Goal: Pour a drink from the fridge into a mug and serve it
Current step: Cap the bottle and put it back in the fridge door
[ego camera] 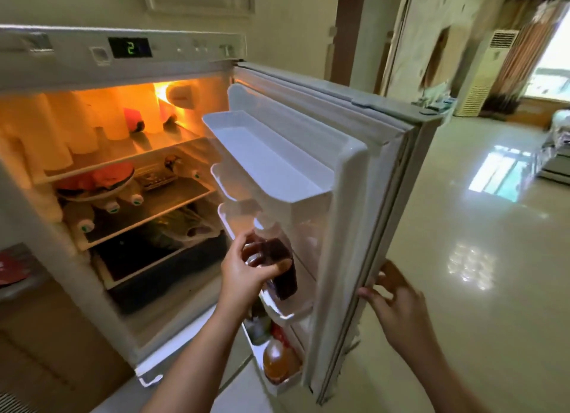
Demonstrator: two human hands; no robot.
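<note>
The fridge stands open, its door [364, 178] swung out to the right. A bottle of dark brown drink [279, 258] with a white cap stands in a middle shelf of the door. My left hand [246, 270] is wrapped around the bottle's upper body. My right hand [398, 304] rests on the outer edge of the door, fingers curled around it. No mug is in view.
The lit fridge interior [123, 171] holds several bottles and containers on glass shelves. An orange-coloured bottle [276, 363] sits in the lowest door shelf. The top door shelf [271, 153] holds nothing. Shiny tiled floor [478, 258] stretches to the right toward a standing air conditioner [487, 73].
</note>
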